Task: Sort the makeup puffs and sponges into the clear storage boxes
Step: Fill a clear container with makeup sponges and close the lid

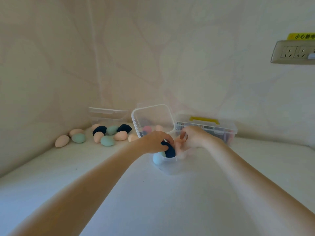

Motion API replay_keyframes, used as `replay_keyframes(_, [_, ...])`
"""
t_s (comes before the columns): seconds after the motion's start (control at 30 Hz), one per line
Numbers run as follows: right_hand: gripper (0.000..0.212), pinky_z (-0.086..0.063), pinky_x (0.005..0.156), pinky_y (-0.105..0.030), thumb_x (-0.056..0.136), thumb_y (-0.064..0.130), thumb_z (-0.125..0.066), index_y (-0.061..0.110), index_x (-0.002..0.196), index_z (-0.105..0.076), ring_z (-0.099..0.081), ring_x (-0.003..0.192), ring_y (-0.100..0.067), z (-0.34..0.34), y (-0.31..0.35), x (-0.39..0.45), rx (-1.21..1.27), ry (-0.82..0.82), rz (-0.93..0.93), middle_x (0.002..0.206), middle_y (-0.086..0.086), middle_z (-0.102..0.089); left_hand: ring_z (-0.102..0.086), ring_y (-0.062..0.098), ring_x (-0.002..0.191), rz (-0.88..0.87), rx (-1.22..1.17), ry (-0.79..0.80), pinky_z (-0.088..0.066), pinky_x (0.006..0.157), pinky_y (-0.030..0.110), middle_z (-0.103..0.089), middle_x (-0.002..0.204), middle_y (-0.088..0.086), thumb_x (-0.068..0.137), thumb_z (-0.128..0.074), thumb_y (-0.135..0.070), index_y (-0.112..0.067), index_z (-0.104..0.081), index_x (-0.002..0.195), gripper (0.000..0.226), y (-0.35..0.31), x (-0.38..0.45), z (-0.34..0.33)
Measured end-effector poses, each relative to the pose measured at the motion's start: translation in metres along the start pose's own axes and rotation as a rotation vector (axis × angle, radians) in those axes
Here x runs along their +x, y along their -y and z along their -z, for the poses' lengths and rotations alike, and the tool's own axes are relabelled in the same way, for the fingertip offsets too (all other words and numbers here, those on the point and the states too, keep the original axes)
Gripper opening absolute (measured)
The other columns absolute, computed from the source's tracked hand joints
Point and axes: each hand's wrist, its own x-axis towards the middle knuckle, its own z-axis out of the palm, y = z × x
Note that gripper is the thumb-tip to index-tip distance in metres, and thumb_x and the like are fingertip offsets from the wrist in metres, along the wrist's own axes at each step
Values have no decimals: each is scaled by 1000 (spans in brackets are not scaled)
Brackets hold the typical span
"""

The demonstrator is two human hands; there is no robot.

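Note:
A small clear storage box [170, 166] stands mid-table with its lid [152, 119] hinged upright behind it. Inside I see a light blue sponge [157, 158] and peach sponges [179, 145]. My left hand [154, 141] grips a dark navy sponge [169, 150] at the top of the box. My right hand [194, 136] hovers over the box's right side, fingers curled on the peach sponges; whether it holds one is unclear. Several loose peach, green and navy sponges [105, 134] lie at the back left.
An empty clear box [108, 114] stands against the wall behind the loose sponges. A larger clear case with a yellow handle [207, 125] sits at the back right. A wall socket [293, 51] is at the upper right. The table is white.

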Motion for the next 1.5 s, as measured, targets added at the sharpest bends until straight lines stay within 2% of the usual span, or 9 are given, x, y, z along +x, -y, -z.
replay_keyframes(0.2, [23, -45, 79, -29, 82, 12, -66, 6, 104, -67, -56, 90, -20, 6, -6, -6, 155, -104, -7, 99, -5, -60, -54, 21, 112, 143, 146, 19, -41, 88, 26, -54, 129, 4, 90, -56, -24, -16, -50, 131, 42, -9, 5, 1])
replay_keyframes(0.3, [22, -48, 88, -32, 83, 13, -64, 8, 104, -67, -60, 102, -23, 3, -7, -10, 145, -83, -7, 111, -7, -63, -51, 19, 90, 147, 222, 1, -39, 71, 23, -59, 116, 6, 89, -55, -21, -10, -54, 125, 37, -16, 8, 0])
replay_keyframes(0.37, [21, -49, 91, -34, 83, 12, -64, 7, 103, -68, -60, 104, -24, 3, -8, -10, 136, -83, -5, 114, -8, -64, -52, 21, 93, 137, 251, -17, -39, 66, 23, -59, 116, 9, 89, -56, -18, -10, -55, 123, 35, -18, 9, 0])
replay_keyframes(0.57, [13, -47, 71, -22, 81, 12, -64, 10, 92, -70, -60, 90, -17, 3, -3, -10, 159, -80, 84, 96, -2, -66, -50, 28, 116, 92, 492, -44, -37, 97, 29, -52, 124, 10, 88, -52, -8, -18, -58, 122, 36, -17, 12, 1])
replay_keyframes(0.77, [23, -55, 74, -28, 78, -3, -58, 16, 72, -69, -64, 75, -18, 0, 17, -3, 245, 206, 124, 82, -7, -69, -49, 29, 115, 80, 357, -19, -46, 95, 38, -51, 124, 9, 80, -65, -8, -21, -53, 127, 51, 0, 12, 3])
replay_keyframes(0.87, [21, -49, 54, -17, 74, -4, -63, 16, 70, -66, -60, 66, -16, -3, 27, -1, 176, 388, 79, 76, -3, -64, -46, 29, 118, 82, 332, -33, -45, 96, 40, -49, 126, 7, 79, -68, -14, -21, -51, 129, 54, 5, 12, 4])
replay_keyframes(1.07, [24, -52, 81, -35, 74, 0, -70, 23, 67, -65, -64, 99, -28, -2, 36, 8, 4, 463, 51, 107, -8, -68, -44, 23, 118, 37, 202, -168, -37, 97, 29, -52, 121, 5, 88, -57, -16, -21, -60, 118, 31, 12, -1, 13])
replay_keyframes(1.27, [30, -48, 59, -21, 89, -2, -46, 24, 86, -62, -62, 83, -22, 0, 37, 4, 33, 490, 28, 108, -7, -59, -53, 18, 114, 101, 209, -152, -39, 94, 23, -57, 119, 1, 91, -48, -12, -17, -68, 107, 25, 16, -18, 23])
replay_keyframes(1.5, [36, -54, 67, -22, 84, -9, -53, 23, 78, -67, -62, 85, -25, -8, 37, 4, 243, 383, 40, 112, -13, -63, -56, 17, 111, 117, 259, -38, -45, 88, 26, -60, 123, -1, 89, -52, -12, -18, -65, 115, 30, 17, -10, 21])
